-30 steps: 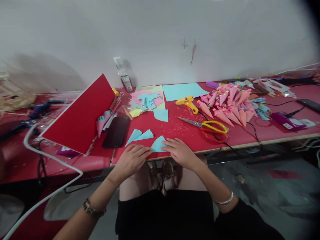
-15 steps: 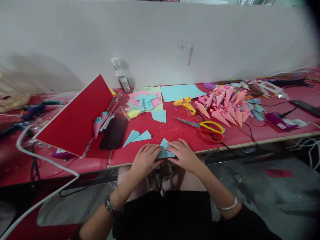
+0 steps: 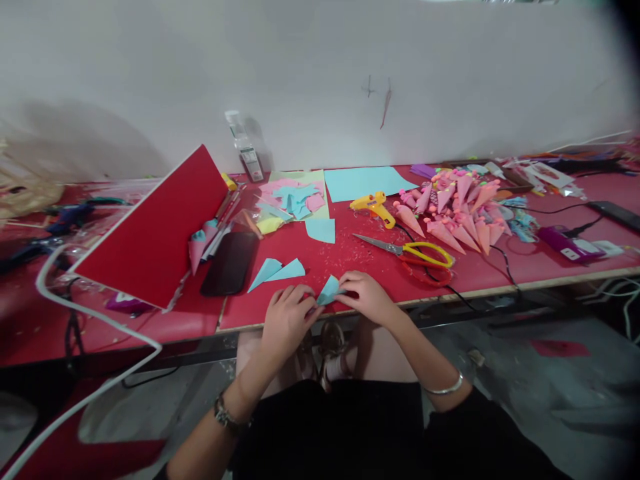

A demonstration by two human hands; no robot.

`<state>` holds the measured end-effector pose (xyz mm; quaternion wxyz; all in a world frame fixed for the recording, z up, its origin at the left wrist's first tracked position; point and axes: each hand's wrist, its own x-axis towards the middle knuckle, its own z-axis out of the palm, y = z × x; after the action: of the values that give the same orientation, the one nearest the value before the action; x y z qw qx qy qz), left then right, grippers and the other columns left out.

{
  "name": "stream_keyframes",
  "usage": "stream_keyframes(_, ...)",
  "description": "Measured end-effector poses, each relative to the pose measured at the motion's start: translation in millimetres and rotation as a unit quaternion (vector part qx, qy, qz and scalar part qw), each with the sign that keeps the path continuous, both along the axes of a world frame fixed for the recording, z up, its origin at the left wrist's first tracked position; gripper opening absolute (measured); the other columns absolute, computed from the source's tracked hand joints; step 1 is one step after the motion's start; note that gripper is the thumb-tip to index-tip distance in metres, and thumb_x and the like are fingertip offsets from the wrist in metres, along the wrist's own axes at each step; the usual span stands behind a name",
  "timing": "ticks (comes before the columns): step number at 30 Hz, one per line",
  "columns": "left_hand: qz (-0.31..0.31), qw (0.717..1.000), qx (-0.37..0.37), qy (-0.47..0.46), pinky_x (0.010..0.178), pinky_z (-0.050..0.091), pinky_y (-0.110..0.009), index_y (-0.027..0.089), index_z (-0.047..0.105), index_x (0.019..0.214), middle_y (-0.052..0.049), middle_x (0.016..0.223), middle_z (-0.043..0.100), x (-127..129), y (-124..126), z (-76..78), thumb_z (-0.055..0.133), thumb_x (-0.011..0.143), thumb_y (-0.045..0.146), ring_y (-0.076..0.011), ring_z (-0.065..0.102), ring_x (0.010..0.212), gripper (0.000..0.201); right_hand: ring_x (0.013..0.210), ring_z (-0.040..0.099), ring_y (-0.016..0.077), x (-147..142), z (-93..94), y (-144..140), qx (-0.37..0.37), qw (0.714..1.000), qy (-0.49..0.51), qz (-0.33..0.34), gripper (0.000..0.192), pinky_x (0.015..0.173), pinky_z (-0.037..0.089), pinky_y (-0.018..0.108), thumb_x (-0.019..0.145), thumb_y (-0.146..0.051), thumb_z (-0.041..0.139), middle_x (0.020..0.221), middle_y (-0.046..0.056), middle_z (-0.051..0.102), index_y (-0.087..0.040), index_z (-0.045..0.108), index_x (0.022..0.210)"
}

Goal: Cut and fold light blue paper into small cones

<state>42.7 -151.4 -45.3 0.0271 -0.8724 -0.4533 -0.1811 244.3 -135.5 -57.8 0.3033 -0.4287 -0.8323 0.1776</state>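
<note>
A small light-blue paper piece [image 3: 329, 291] is pinched between both hands just above the near edge of the red table [image 3: 350, 260]. My left hand [image 3: 287, 317] grips its lower left side, my right hand [image 3: 367, 297] its right side. The paper looks partly curled or folded, tilted up off the table. Just to the left lie two more blue paper triangles [image 3: 277, 270]. Yellow-handled scissors [image 3: 410, 250] rest to the right of my hands, and a yellow glue gun [image 3: 373, 205] lies behind them.
A heap of pink paper cones [image 3: 457, 207] sits at the right. A blue sheet [image 3: 365, 181], paper scraps [image 3: 295, 199], a black phone [image 3: 231, 261], a tilted red board [image 3: 155, 227] and a clear bottle [image 3: 245, 150] are further back. Cables run along the right.
My hands pressed the blue paper flat on the table edge, then drew together and lifted it; it now stands pinched between my fingers.
</note>
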Motion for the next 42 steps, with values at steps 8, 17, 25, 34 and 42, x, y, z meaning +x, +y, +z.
stream_keyframes(8,0.048,0.997,-0.011,-0.055,0.070,0.037,-0.030,0.018,0.056,0.071,-0.002,0.085,0.062,2,-7,-13.1,0.050,0.083,0.033,-0.0168,0.054,0.080,0.020,0.066,0.050,0.0111,-5,-2.7,7,-0.018,0.999,-0.006,-0.044,0.022,0.062,0.036,0.022,0.079,-0.033,0.056,0.072,0.001,0.056,-0.015,0.059,0.068)
stream_keyframes(17,0.088,0.995,-0.032,-0.045,0.072,0.036,-0.033,0.020,0.052,0.068,-0.001,0.090,0.061,4,-6,-10.3,0.053,0.080,0.027,-0.0183,0.054,0.083,0.014,0.063,0.046,0.0111,-14,1.4,3,0.003,0.991,-0.092,-0.095,0.021,0.060,0.031,0.023,0.081,-0.031,0.054,0.068,0.000,0.052,-0.016,0.054,0.066)
stream_keyframes(25,0.105,0.993,-0.041,-0.046,0.076,0.038,-0.035,0.019,0.054,0.070,-0.003,0.098,0.060,-2,-8,-8.8,0.052,0.081,0.029,-0.0197,0.053,0.088,0.015,0.073,0.049,0.0156,-21,2.6,0,0.020,0.974,-0.181,-0.134,0.016,0.066,0.033,0.025,0.081,-0.028,0.054,0.076,0.003,0.056,-0.016,0.055,0.071)
stream_keyframes(34,-0.116,0.991,-0.029,0.059,0.082,0.042,-0.034,0.037,0.046,0.121,-0.006,0.138,0.032,-15,17,-9.6,0.040,0.086,0.018,-0.0178,0.051,0.102,0.040,0.078,0.051,0.0178,-18,-3.5,4,0.030,0.971,-0.201,-0.129,0.013,0.068,0.035,0.027,0.082,-0.027,0.052,0.081,0.006,0.057,-0.016,0.057,0.079)
stream_keyframes(42,-0.165,0.980,-0.005,0.106,0.091,0.036,-0.035,0.029,0.039,0.128,-0.002,0.126,0.052,-31,14,-6.6,0.040,0.087,0.036,-0.0189,0.047,0.111,0.042,0.078,0.051,0.0177,-18,-0.7,4,0.013,0.971,-0.197,-0.132,0.013,0.068,0.035,0.027,0.083,-0.025,0.050,0.080,0.006,0.057,-0.016,0.057,0.078)
